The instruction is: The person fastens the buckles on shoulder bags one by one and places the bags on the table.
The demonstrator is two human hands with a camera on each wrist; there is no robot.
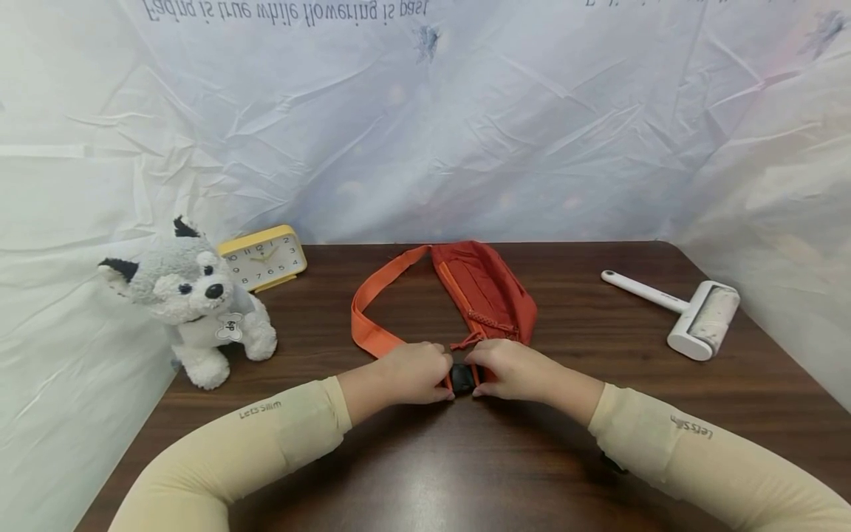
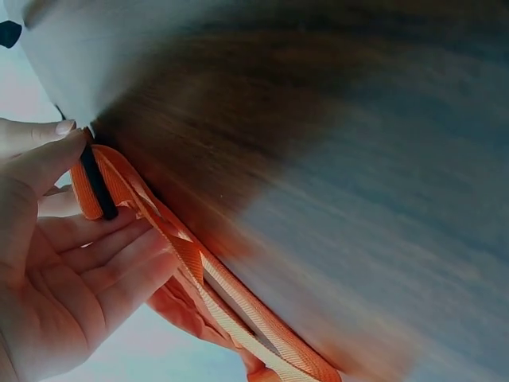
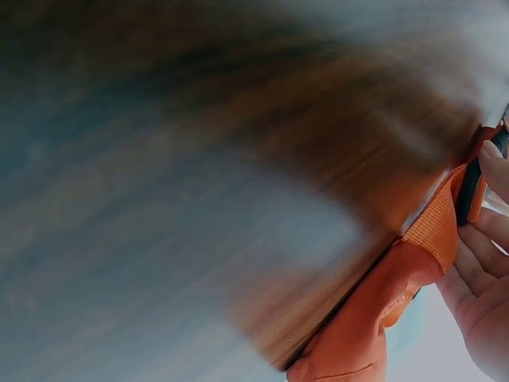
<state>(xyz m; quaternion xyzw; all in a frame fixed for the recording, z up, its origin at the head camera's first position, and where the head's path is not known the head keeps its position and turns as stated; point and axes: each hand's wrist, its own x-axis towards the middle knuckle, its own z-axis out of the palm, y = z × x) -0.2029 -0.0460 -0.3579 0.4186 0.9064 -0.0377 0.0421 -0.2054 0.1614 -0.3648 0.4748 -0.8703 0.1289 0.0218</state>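
Observation:
A red-orange waist bag (image 1: 488, 288) lies on the table, its orange strap (image 1: 368, 321) looping out to the left. At the near side of the bag is the strap's black buckle (image 1: 462, 378), its two halves together between the hands. My left hand (image 1: 414, 373) pinches the buckle's left end, thumb below and fingers above. From the other side my right hand (image 1: 517, 372) pinches its right end. In the left wrist view the strap (image 2: 238, 306) runs away from the fingers. The bag's fabric (image 3: 350, 338) shows below the buckle in the right wrist view.
A grey-and-white plush husky (image 1: 193, 303) sits at the left edge, before a yellow alarm clock (image 1: 266, 258). A white lint roller (image 1: 698, 325) lies to the right on the brown wooden table (image 1: 578, 310). White sheeting (image 1: 465, 148) hangs behind.

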